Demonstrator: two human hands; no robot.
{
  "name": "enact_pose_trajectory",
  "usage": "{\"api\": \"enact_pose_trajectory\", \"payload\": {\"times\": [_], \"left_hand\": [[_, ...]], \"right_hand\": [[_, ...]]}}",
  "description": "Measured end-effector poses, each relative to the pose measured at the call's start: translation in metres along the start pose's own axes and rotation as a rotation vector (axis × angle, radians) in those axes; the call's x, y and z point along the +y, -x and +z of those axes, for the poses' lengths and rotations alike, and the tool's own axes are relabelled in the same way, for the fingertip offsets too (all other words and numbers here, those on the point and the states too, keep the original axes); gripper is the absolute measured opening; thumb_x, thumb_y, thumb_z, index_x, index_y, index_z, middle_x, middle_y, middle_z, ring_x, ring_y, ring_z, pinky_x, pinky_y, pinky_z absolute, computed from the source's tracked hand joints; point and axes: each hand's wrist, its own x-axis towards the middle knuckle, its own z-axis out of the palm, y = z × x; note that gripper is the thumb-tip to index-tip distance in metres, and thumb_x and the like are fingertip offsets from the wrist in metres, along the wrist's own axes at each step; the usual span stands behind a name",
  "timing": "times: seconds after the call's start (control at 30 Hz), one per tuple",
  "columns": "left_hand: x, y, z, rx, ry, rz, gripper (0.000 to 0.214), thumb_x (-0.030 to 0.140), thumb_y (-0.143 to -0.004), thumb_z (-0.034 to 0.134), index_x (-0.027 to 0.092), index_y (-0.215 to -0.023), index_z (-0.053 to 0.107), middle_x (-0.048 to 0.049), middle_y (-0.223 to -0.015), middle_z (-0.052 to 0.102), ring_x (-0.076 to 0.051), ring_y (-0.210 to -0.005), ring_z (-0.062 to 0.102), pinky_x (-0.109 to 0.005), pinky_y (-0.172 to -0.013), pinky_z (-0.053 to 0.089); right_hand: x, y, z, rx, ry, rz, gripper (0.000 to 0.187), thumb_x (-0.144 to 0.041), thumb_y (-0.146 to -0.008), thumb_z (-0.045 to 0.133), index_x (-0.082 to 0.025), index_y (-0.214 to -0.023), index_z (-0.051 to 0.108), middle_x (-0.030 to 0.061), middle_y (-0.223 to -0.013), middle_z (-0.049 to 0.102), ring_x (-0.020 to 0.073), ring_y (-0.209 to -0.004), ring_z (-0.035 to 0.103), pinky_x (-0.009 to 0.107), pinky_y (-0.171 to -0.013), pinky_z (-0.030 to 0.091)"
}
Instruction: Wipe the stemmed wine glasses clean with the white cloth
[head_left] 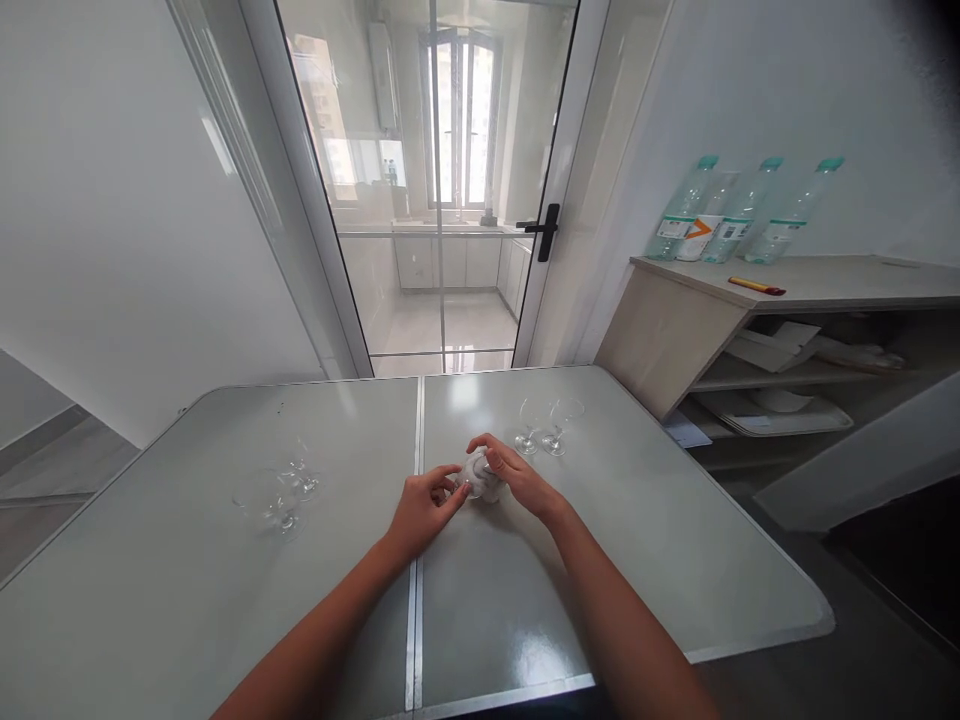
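Note:
Both my hands meet over the middle of a grey folding table (225,600). My left hand (424,508) pinches the base of a clear glass (466,486), fingers closed round it. My right hand (514,472) presses a white cloth (487,484) onto that same glass, fingers curled over it. Two clear stemmed glasses (541,428) stand upright just beyond my right hand. Two more stemmed glasses (289,495) stand on the left half of the table, apart from my left hand.
A glass sliding door (442,200) with a black handle (546,230) stands behind the table. At right, a wooden shelf unit (795,330) carries several water bottles (739,210), a red and yellow pen (756,286) and papers.

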Motion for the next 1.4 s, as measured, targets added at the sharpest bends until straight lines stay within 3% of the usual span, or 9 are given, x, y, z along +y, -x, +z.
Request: {"api": "enact_pose_trajectory", "payload": {"times": [0.17, 0.37, 0.53, 0.7, 0.9, 1.0, 1.13, 1.23, 1.4], "left_hand": [[0.003, -0.005, -0.003, 0.022, 0.193, -0.112, 0.044, 0.050, -0.081, 0.073, 0.017, -0.110, 0.072, -0.0028, -0.071, 0.068, -0.009, -0.047, 0.048, -0.023, -0.047, 0.038], [-0.002, -0.005, -0.003, 0.074, 0.402, -0.144, 0.045, 0.049, -0.080, 0.076, 0.015, -0.109, 0.071, -0.0014, -0.070, 0.067, -0.007, -0.046, 0.047, -0.022, -0.047, 0.040], [-0.011, -0.010, -0.007, 0.233, 0.503, -0.176, 0.044, 0.050, -0.085, 0.069, 0.014, -0.112, 0.067, -0.0038, -0.076, 0.070, -0.009, -0.047, 0.054, -0.022, -0.047, 0.040], [-0.009, -0.011, -0.012, 0.287, 0.534, -0.117, 0.043, 0.047, -0.088, 0.066, 0.016, -0.117, 0.062, -0.0079, -0.093, 0.074, -0.009, -0.053, 0.057, -0.022, -0.052, 0.043], [-0.006, -0.007, 0.001, 0.076, 0.628, -0.178, 0.043, 0.052, -0.085, 0.067, 0.018, -0.108, 0.054, -0.0004, -0.076, 0.069, -0.008, -0.046, 0.052, -0.020, -0.047, 0.038], [-0.006, -0.009, 0.000, 0.002, 0.733, -0.217, 0.039, 0.053, -0.085, 0.066, 0.021, -0.090, 0.045, 0.0037, -0.066, 0.064, -0.005, -0.041, 0.045, -0.017, -0.043, 0.031], [-0.005, -0.011, -0.004, 0.014, 0.794, -0.215, 0.040, 0.050, -0.088, 0.064, 0.021, -0.080, 0.038, 0.0035, -0.064, 0.062, -0.005, -0.041, 0.043, -0.016, -0.043, 0.028], [-0.005, -0.011, -0.003, 0.060, 0.743, -0.202, 0.040, 0.050, -0.090, 0.062, 0.021, -0.079, 0.038, 0.0027, -0.066, 0.062, -0.005, -0.042, 0.043, -0.018, -0.045, 0.030], [-0.007, -0.007, 0.002, 0.073, 0.566, -0.114, 0.043, 0.047, -0.089, 0.065, 0.025, -0.082, 0.029, 0.0050, -0.065, 0.062, -0.006, -0.041, 0.039, -0.019, -0.044, 0.029]], "right_hand": [[0.002, -0.002, 0.008, 0.130, -0.142, -0.018, 0.045, -0.064, -0.095, 0.048, -0.025, -0.117, 0.052, -0.0026, -0.073, 0.052, 0.0169, -0.068, 0.049, 0.029, -0.065, 0.039], [0.006, -0.005, 0.018, 0.388, -0.296, -0.050, 0.061, -0.055, -0.086, 0.068, -0.027, -0.133, 0.040, -0.0040, -0.072, 0.059, 0.0163, -0.062, 0.051, 0.028, -0.061, 0.041], [0.014, -0.011, 0.017, 0.645, -0.460, -0.098, 0.038, -0.047, -0.084, 0.072, -0.026, -0.105, 0.048, -0.0029, -0.081, 0.059, 0.0157, -0.071, 0.054, 0.027, -0.067, 0.044], [0.021, -0.018, 0.027, 0.628, -0.567, -0.100, 0.035, -0.044, -0.083, 0.073, -0.023, -0.077, 0.046, -0.0023, -0.077, 0.053, 0.0146, -0.070, 0.050, 0.027, -0.068, 0.043], [0.010, -0.015, 0.042, 0.315, -0.696, -0.047, 0.022, -0.041, -0.088, 0.062, -0.023, -0.100, 0.064, 0.0067, -0.099, 0.067, 0.0241, -0.090, 0.060, 0.036, -0.078, 0.047], [0.010, -0.014, 0.038, 0.306, -0.721, -0.040, 0.026, -0.046, -0.091, 0.054, -0.022, -0.095, 0.064, 0.0074, -0.095, 0.067, 0.0251, -0.089, 0.059, 0.038, -0.077, 0.047], [0.022, -0.015, 0.037, 0.377, -0.488, -0.089, 0.047, -0.057, -0.098, 0.042, -0.022, -0.071, 0.057, 0.0033, -0.073, 0.058, 0.0205, -0.074, 0.053, 0.035, -0.073, 0.046], [0.030, -0.014, 0.041, 0.394, -0.114, -0.237, 0.039, -0.047, -0.099, 0.049, -0.020, -0.074, 0.062, 0.0033, -0.076, 0.059, 0.0196, -0.076, 0.055, 0.034, -0.075, 0.045], [0.029, -0.010, 0.037, 0.260, 0.437, -0.544, 0.020, -0.020, -0.100, 0.047, -0.024, -0.096, 0.066, 0.0077, -0.102, 0.070, 0.0280, -0.124, 0.055, 0.048, -0.106, 0.038]]}}
